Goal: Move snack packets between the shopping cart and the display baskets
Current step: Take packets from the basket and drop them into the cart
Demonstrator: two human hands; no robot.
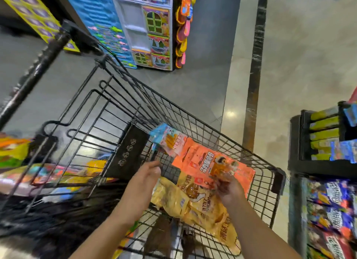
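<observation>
A black wire shopping cart (pixel 193 111) fills the middle of the head view. Inside it lie a yellow snack packet (pixel 185 202) and a blue and pink packet (pixel 168 139). My right hand (pixel 228 189) pinches the lower edge of an orange snack packet (pixel 199 160) held over the cart. My left hand (pixel 146 179) hovers beside it with relaxed fingers and holds nothing, just above the cart's mesh.
A black display rack (pixel 297 142) with green, blue and purple packets stands at the right. More colourful packets (pixel 48 173) sit in baskets at the left. A toy display stand (pixel 154 32) rises beyond the cart. Grey and beige floor lies between them.
</observation>
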